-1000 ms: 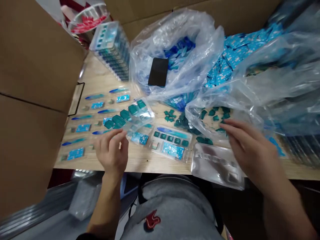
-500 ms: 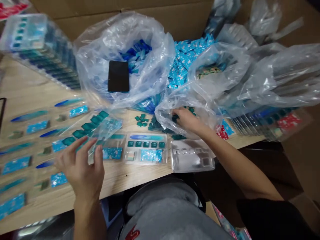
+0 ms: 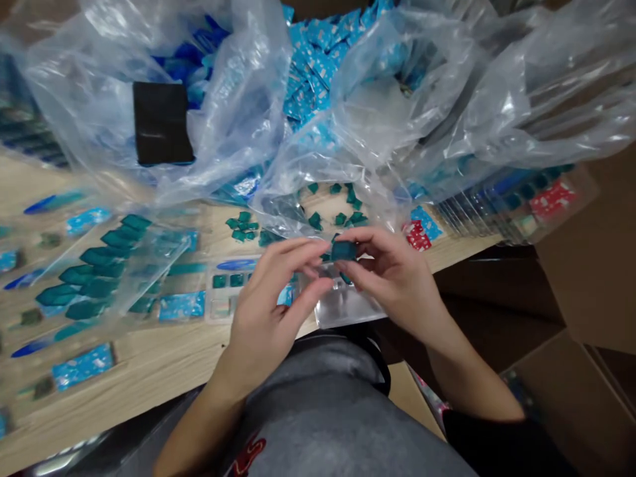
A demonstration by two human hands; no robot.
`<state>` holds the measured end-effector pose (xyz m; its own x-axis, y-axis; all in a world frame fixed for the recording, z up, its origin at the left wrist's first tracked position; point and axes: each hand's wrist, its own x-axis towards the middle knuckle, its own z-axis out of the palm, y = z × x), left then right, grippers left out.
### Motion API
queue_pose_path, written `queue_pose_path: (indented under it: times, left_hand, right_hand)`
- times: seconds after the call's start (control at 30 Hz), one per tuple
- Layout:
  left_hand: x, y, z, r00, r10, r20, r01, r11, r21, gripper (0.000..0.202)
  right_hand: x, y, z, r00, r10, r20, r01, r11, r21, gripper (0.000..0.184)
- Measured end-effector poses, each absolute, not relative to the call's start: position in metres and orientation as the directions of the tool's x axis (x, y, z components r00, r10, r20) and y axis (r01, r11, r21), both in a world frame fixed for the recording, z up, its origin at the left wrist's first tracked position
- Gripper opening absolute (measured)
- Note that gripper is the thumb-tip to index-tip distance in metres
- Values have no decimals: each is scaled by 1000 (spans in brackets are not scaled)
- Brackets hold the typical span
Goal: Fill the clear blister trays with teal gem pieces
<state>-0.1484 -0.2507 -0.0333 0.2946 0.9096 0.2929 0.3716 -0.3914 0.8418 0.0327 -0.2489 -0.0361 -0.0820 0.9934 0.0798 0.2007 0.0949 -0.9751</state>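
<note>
My right hand [image 3: 397, 278] pinches a small dark teal block [image 3: 343, 250] between thumb and fingers, just above an empty clear plastic tray [image 3: 348, 306] at the table's front edge. My left hand [image 3: 273, 305] has come up to it, fingertips curled and touching the same block from the left. Behind the hands lies a clear bag [image 3: 318, 199] with several loose teal blocks [image 3: 348, 215] in it. A partly filled tray [image 3: 233, 288] sits left of the hands, half covered by my left hand.
The wooden table [image 3: 149, 371] holds rows of filled trays [image 3: 79, 364] on the left. A bag of teal blocks [image 3: 99, 271] lies across them. Large clear bags of blue packets [image 3: 318, 73] stand behind, with a black phone [image 3: 161, 122] on one. Stacked trays [image 3: 507, 199] lie right.
My right hand has come out of the bag with a teal block and drawn back to the table edge. My left hand moved right to meet it. The view swung right.
</note>
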Motion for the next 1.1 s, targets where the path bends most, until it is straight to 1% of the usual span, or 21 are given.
queue_pose_path:
  times: [0.07,0.13,0.2,0.3,0.4,0.5,0.57,0.6,0.7,0.77,0.8,0.87,1.0,1.1]
  left_hand:
    - [-139,-249,-33,331,905,267,372,-385,845,28]
    - [-136,-249,-34,341,909,240,368,-364,856,28]
    - [-137,-249,-36,376,904,205,322,-335,885,32]
    - [-140,-250,-39,479,860,178,261,-332,906,35]
    - [-144,-252,-42,520,835,180,252,-351,902,26]
    - [-153,-257,-44,501,850,161,323,-357,876,15]
    - [-162,-260,-49,474,866,158,441,-390,808,10]
    - [-166,-261,-52,469,866,172,512,-425,746,11]
    - [-173,-264,-66,511,830,224,687,-551,475,16]
    - [-171,-265,-76,556,797,237,729,-604,322,17]
    - [-168,-265,-81,571,785,243,737,-620,271,16]
    - [-162,-264,-89,585,771,251,745,-633,211,16]
    - [-151,-260,-96,565,768,301,769,-623,145,17]
    - [-151,-261,-94,594,755,277,759,-640,120,20]
  right_hand:
    - [35,-260,-34,-94,983,155,330,178,-927,23]
    - [39,-268,-34,-126,978,168,352,203,-914,23]
    - [44,-273,-34,-145,982,122,290,160,-943,23]
    - [48,-276,-37,-182,983,32,162,63,-985,23]
    - [50,-279,-43,-223,975,-14,74,2,-997,21]
    - [56,-286,-53,-222,972,-75,61,-63,-996,18]
    - [64,-292,-62,-188,973,-136,91,-121,-988,18]
    - [68,-296,-68,-162,973,-166,111,-149,-983,17]
    - [79,-305,-82,-58,968,-242,165,-230,-959,16]
    - [83,-308,-89,-8,962,-271,178,-266,-947,16]
    - [83,-309,-92,6,961,-278,179,-274,-945,16]
    - [82,-309,-95,15,963,-268,178,-266,-947,17]
    - [80,-307,-98,21,972,-234,177,-234,-956,18]
    - [80,-307,-100,20,974,-224,174,-224,-959,18]
